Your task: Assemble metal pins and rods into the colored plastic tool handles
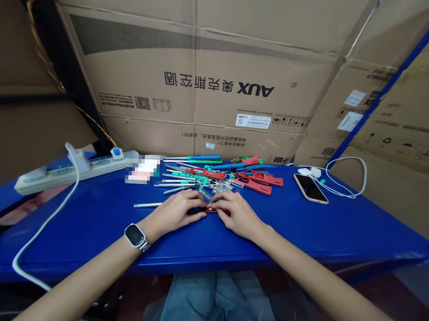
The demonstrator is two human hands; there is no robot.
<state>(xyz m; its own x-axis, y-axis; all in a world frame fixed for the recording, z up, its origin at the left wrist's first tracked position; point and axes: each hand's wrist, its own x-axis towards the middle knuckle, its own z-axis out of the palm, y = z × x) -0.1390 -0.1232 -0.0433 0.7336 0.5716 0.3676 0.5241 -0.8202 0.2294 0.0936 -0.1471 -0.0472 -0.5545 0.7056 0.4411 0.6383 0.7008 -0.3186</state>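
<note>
Power strip point(73, 170) at far left. At frame centre, left hand point(176, 212) and right hand point(238, 214) close together, fingertips pinching small red piece point(212, 209) flat on table point(304, 232). Probably best to keep it pressed down, clear of tool pile point(213, 177) just behind. Phone point(311, 188) at right.

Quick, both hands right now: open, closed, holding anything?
Left hand: closed, fingertips gripping one end of the red piece on the blue table.
Right hand: closed on its other end.
</note>
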